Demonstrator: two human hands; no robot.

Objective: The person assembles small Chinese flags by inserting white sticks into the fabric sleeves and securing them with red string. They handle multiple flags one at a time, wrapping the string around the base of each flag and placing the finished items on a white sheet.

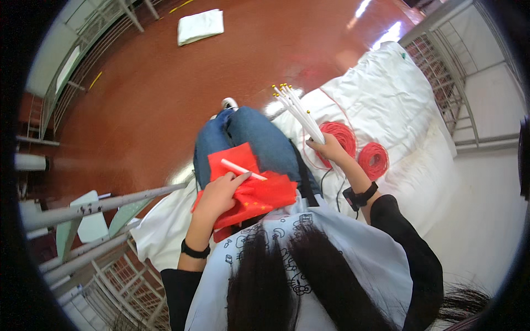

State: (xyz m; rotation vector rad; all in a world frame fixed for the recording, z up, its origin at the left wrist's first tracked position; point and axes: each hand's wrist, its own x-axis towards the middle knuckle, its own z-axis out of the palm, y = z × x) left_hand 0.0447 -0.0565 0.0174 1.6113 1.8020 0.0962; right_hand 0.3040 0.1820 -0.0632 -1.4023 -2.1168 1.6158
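1. Watching this feed from way off, so take it as my read; the work sits on the wearer's lap, where a red cloth with small yellow marks lies rumpled over the blue jeans; whether it's one layer or several, I can't tell.

2. Left hand is palm down on that cloth, fingers partly spread and fingertips right at a loose white stick; the stick lies slantwise across the cloth, but from up here I can't tell if it's pinched or just touched.

3. Right hand is closed around the lower end of a bunch of white sticks, held out past the right knee; the gold tips fan out at the far end, pointing up and away; too bunched for me to count.

4. Beside the right hand, two coils of red cord, a larger one and a smaller one, rest on white bedding.

5. Step in hand, I reckon, is lining a single stick up with the cloth; if so, the next move calls for the left fingers to steady the stick and flatten the cloth under it, plus a firm right grip, since a bunch that loose could splay.
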